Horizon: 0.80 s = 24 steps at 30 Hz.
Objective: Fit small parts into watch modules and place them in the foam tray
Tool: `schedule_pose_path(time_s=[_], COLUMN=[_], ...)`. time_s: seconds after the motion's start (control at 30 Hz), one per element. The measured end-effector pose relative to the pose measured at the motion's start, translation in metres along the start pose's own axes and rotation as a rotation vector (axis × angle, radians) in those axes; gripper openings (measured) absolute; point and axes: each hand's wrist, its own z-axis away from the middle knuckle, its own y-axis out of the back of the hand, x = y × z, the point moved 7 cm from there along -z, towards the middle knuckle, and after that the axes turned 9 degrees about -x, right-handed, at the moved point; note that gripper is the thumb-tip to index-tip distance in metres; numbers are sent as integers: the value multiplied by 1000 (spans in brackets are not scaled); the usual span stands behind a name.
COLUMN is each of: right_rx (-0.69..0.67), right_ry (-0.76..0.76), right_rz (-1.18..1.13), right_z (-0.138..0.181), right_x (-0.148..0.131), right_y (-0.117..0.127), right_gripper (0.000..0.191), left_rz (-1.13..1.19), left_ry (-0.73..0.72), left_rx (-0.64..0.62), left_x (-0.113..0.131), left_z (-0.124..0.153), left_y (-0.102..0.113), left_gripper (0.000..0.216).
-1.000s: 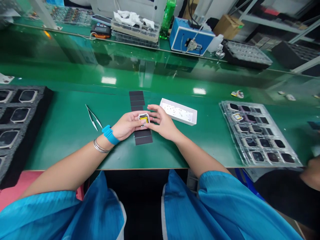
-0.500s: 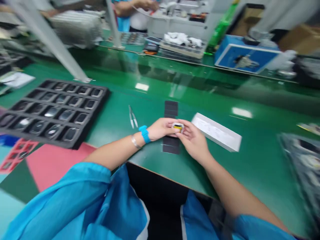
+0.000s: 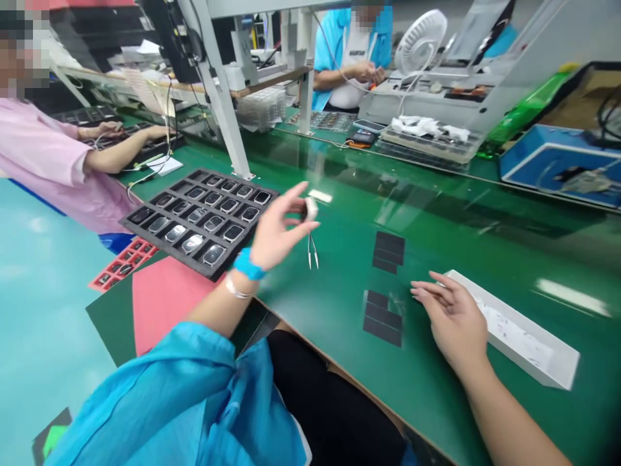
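My left hand (image 3: 281, 226), with a blue wristband, is raised beside the black foam tray (image 3: 180, 223). Between its fingers is a small pale watch case (image 3: 311, 208), seen mostly from the side. My right hand (image 3: 458, 317) hovers over the green bench, open and apart from things, left of a long white box (image 3: 531, 343) with white pieces inside. Metal tweezers (image 3: 313, 252) lie below the watch case. Two groups of dark adhesive strips (image 3: 389, 251) rest on the bench between my hands. Several watch units with dark glass fill most of the tray's pockets.
A pink sheet (image 3: 162, 301) and a red tray (image 3: 123, 262) lie left of my arm. A metal post (image 3: 228, 123) rises behind the foam tray. One co-worker (image 3: 43, 162) is at left, another (image 3: 356, 65) across the bench. A blue box (image 3: 557, 162) stands at back right.
My hands have come apart. The left has carried the watch case leftward to the foam tray, while the right has let go of it and opened. The view has turned left.
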Motion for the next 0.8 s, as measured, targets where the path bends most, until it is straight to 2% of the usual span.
schedule_pose_path(time_s=[0.13, 0.2, 0.3, 0.4, 0.47, 0.57, 0.7, 0.8], right_rx=[15, 21, 33, 48, 62, 78, 78, 81], right_ry=[-39, -48, -60, -86, -103, -115, -133, -145], right_rz=[66, 117, 201, 246, 259, 287, 288, 266], right_z=[-4, -4, -4, -3, -2, -1, -2, -2], right_x=[6, 8, 8, 7, 6, 4, 3, 3], right_y=[0, 0, 0, 1, 1, 2, 2, 4], right_gripper=[54, 49, 43, 39, 38, 39, 41, 38], left_rz=[-653, -900, -1098, -1163, -1162, -1121, -1034, -1016], left_ry=[-73, -37, 106, 261, 329, 375, 423, 396], left_rx=[276, 327, 373, 416, 449, 505, 609, 635], left_x=[7, -5, -33, -59, -72, -87, -105, -112], left_z=[5, -5, -23, -35, -39, -42, -40, -39], left_y=[117, 167, 233, 283, 305, 324, 333, 332], left_gripper=[63, 61, 60, 56, 52, 53, 51, 51])
